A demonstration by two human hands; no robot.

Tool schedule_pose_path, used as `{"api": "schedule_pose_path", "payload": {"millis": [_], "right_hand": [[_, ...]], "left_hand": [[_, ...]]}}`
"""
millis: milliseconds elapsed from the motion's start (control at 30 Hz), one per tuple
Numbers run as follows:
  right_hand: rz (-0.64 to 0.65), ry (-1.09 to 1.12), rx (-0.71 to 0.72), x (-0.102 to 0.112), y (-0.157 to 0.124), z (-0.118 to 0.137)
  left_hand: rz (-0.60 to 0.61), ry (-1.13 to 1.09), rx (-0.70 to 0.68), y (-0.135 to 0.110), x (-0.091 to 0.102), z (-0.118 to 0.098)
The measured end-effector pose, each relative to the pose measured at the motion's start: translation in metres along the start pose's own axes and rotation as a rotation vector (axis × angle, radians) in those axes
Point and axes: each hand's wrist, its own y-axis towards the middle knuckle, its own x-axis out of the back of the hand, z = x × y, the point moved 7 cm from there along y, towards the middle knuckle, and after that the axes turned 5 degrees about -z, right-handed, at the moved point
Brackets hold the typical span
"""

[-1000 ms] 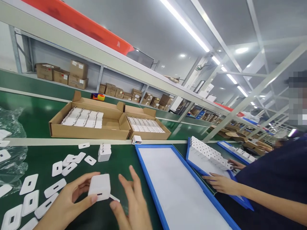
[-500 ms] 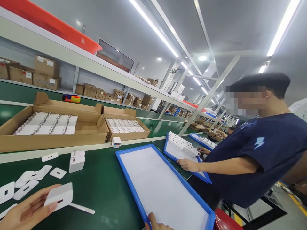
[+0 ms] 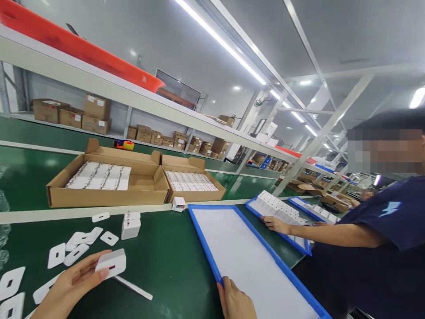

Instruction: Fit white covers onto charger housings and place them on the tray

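My left hand [image 3: 75, 283] pinches a white plastic charger-like block [image 3: 113, 262] with rounded corners and a small dark slot, between thumb and fingers above the green bench. Under it lies a thin white stick [image 3: 134, 287], apparently apart from the block. My right hand [image 3: 237, 299] grips the near left rim of a large tray with a blue edge [image 3: 203, 237] and a bare white base. Around my left hand lie several flat white cover plates [image 3: 77, 254], each with a slot. Two similar white blocks [image 3: 130, 229] stand together behind it.
Two cardboard boxes [image 3: 109, 196] with rows of white pieces stand along the back. A small white block [image 3: 178, 204] sits near the bench strip. At right, a co-worker's hand [image 3: 277, 225] touches another blue-edged tray [image 3: 252, 207] holding white blocks. Clear plastic wrap [image 3: 4, 230] lies far left.
My view has turned left, so the bench things appear further right. More of my right hand shows on the tray rim. My left hand still holds the block.
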Motion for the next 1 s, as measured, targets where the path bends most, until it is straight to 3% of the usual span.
{"api": "schedule_pose_path", "payload": {"millis": [267,400,500,667,733,833,1000], "right_hand": [[-0.063,0.101,0.064,-0.008,0.026,0.009],[-0.104,0.146,0.0,0.013,0.043,0.011],[-0.07,0.514,-0.143,0.037,0.072,0.04],[0.381,1.611,-0.136,0.042,0.127,0.16],[0.476,1.886,-0.085,0.042,0.142,0.195],[0.466,2.009,-0.034,0.036,0.156,0.215],[0.284,2.01,0.035,0.039,0.151,0.212]], "left_hand": [[0.003,-0.149,0.169,0.002,-0.006,-0.001],[0.019,-0.204,0.193,0.005,-0.008,0.005],[0.054,-0.222,0.18,0.007,-0.011,0.006],[0.11,-0.215,0.104,0.009,-0.012,-0.002],[0.109,-0.21,0.061,0.01,-0.01,-0.007],[0.082,-0.21,0.003,0.011,-0.006,-0.014],[0.078,-0.054,-0.15,0.002,-0.004,-0.024]]}}
